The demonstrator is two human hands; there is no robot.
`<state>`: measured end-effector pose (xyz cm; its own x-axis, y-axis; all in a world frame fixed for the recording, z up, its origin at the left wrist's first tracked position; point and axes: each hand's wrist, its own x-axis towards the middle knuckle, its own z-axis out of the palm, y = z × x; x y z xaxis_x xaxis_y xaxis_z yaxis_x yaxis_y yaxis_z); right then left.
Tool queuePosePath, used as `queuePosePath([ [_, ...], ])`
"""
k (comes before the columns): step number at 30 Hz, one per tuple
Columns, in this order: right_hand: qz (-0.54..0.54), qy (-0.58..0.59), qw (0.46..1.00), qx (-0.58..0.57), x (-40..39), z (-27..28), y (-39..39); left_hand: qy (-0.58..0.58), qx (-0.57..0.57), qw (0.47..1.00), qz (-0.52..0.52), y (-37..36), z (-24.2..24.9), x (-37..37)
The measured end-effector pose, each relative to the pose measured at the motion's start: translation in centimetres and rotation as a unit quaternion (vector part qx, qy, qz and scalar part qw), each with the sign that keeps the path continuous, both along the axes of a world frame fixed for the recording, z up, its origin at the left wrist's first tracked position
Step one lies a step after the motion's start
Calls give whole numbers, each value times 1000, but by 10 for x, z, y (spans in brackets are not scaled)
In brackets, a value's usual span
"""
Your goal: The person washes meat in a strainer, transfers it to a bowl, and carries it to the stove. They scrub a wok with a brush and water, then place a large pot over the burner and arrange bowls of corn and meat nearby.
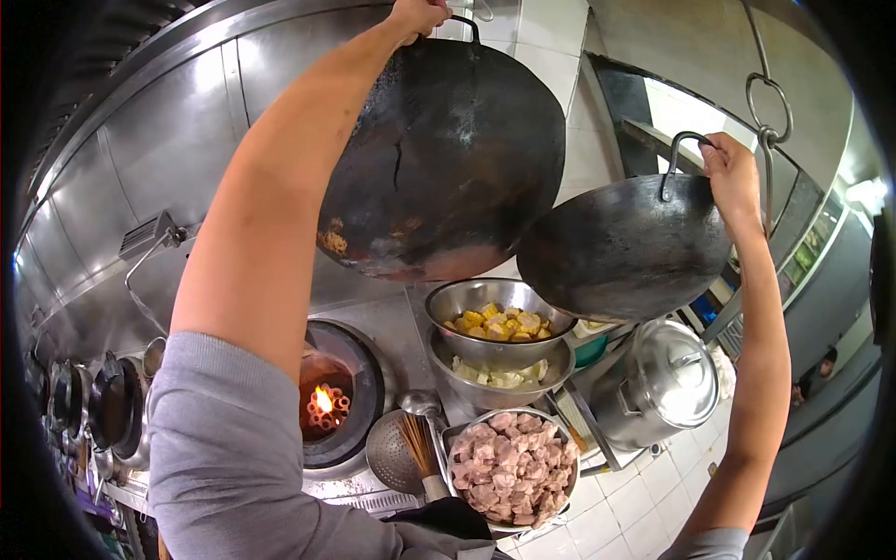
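Observation:
High at the top edge, my left hand (pixel 417 19) is closed at the loop handle of a large blackened wok (pixel 457 159), which hangs tilted nearly upright. On the right, my right hand (pixel 732 179) grips the loop handle of a smaller dark wok (pixel 625 250), also tipped on its side. The lower edges of both woks hang over a steel bowl of corn pieces (pixel 504 323). Under that bowl sits another bowl with pale cut vegetables (pixel 499 373). A pan of meat chunks (pixel 513 467) stands in front of them.
A lit burner (pixel 324 403) burns at lower left, its flame exposed. Beside it lie a perforated strainer (pixel 394 453), a ladle (pixel 420 403) and a bamboo brush (pixel 417 443). A lidded steel pot (pixel 667 373) stands right. A metal hook (pixel 767 140) hangs near my right hand.

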<state>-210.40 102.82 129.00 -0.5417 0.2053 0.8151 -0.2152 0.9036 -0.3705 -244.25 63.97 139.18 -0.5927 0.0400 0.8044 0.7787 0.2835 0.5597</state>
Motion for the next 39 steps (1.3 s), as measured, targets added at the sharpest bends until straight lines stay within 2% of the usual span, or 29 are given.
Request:
queuePosePath([
  [4, -30, -15, 999, 12, 0, 7, -15, -35, 7, 999, -31, -3, -8, -1],
  [5, 0, -7, 1000, 6, -3, 6, -13, -38, 7, 999, -38, -5, -3, 2],
  [8, -1, 2, 1000, -1, -8, 3, -13, -7, -18, 998, -67, -2, 11, 10],
  [9, 4, -1, 1000, -4, -10, -1, -13, -42, 28, 994, -96, 3, 13, 18],
  [10, 10, -2, 1000, -8, -12, -3, -15, -91, 43, 993, -60, 9, 19, 27],
  [12, 17, 12, 1000, -13, -12, 0, -15, -96, -4, 991, -92, 10, 27, 21],
  [15, 41, 9, 999, -19, -18, -2, -13, -33, -84, 994, -58, 21, 26, 9],
  [18, 55, 4, 998, -33, -16, -3, -17, 9, -130, 991, -4, 28, 25, 7],
  [20, 56, 2, 998, -34, -15, -2, -16, 80, -142, 986, 37, 32, 26, 1],
  [24, 55, -2, 998, -24, -16, -4, -16, 188, -184, 961, 85, 28, 21, -11],
  [27, 59, -2, 998, -26, -19, -5, -14, 266, -235, 922, 154, 26, 25, -17],
  [30, 51, -10, 998, -25, -22, -6, -15, 154, -220, 951, 152, 13, 29, 8],
  [34, 37, -20, 999, -5, -26, -7, -19, 157, -198, 956, 149, -3, 38, 5],
  [39, 48, -16, 999, -13, -33, -12, -25, 147, -188, 963, 124, 10, 34, 8],
])
